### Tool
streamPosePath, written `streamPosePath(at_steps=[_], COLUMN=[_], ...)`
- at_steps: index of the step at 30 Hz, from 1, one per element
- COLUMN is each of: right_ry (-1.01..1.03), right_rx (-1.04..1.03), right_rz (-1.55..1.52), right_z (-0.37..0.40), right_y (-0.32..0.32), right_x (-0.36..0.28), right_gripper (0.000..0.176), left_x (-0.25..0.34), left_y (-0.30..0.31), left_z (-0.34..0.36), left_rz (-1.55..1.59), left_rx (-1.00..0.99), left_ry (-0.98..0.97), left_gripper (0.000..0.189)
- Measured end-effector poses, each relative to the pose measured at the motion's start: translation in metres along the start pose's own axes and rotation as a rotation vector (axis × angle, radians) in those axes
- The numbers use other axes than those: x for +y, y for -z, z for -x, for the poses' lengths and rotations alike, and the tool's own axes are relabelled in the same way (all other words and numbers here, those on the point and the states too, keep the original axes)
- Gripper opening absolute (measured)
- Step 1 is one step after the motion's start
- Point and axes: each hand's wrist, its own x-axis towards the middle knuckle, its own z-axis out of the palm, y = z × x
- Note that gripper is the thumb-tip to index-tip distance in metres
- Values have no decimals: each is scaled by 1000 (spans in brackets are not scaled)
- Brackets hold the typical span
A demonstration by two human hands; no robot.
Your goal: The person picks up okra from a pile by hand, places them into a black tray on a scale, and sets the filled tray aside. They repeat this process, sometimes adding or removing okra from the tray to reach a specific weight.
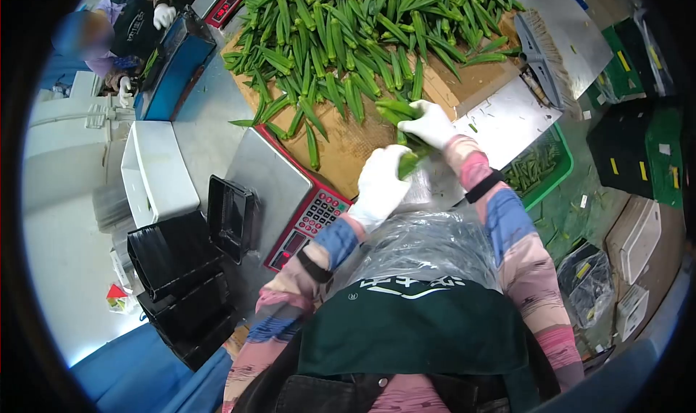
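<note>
My left hand (381, 184), in a white glove, is closed around okra (407, 166) close to my body. Just beyond it, my right hand (431, 127), gloved too, grips okra pods (395, 109) that stick out to the left of its fingers. How many pods each hand has cannot be made out. In front of both hands a large okra pile (348, 43) spreads over brown cardboard (344, 134). Left of my left hand stands a red scale (319, 213) with a steel plate and a keypad.
Black trays (177, 257) are stacked at the left, beside a white bin (156, 170). A brush (544, 58) lies at the right table edge, above a green crate (554, 174) with okra pieces. Across the table, a co-worker in white gloves (164, 15) stands by another scale (225, 8).
</note>
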Motion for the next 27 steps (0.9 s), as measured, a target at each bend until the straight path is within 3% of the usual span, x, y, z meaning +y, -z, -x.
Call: streamPosePath(at_steps=[2,3,4,7,9,11,12,13,15,20,22,24,27], right_ry=[-1,-31,-62,-71,-11,24,-29,51,111,182,244,442,571], right_rx=[-143,-200,-258,-393,-327,-240,-202,-104,15,-31,-57,1,73], right_rz=[-456,-603,-749,-914,-683,-587,-478,-310,53,456,567,681,775], right_z=[10,19,29,54,67,76,91,85,84,115,124,125,130], right_y=[10,13,14,1,-17,-41,-47,-61,-77,-72,-75,-76,-81], right_x=[8,8,8,1,-16,-20,-39,-20,-6,-67,-77,-65,-73], right_gripper=[39,38,37,41,44,52,67,75,94,101,101,99,96], left_x=[-4,-9,-16,-15,0,3,7,5,-2,10,3,-1,-4], left_y=[13,23,37,45,50,41,36,30,15,22,17,18,30], left_z=[9,11,12,18,17,17,20,24,26,29,30,31,35], left_rz=[598,1009,1228,1533,1594,1383,1255,1181,1387,1542,1664,1771,1915], left_rx=[102,28,-112,-81,-71,-3,35,99,155,280,304,327,203], left_ry=[326,404,532,532,486,367,322,381,377,402,496,525,429], left_gripper=[26,32,35,42,46,51,51,55,59,53,37,32,42])
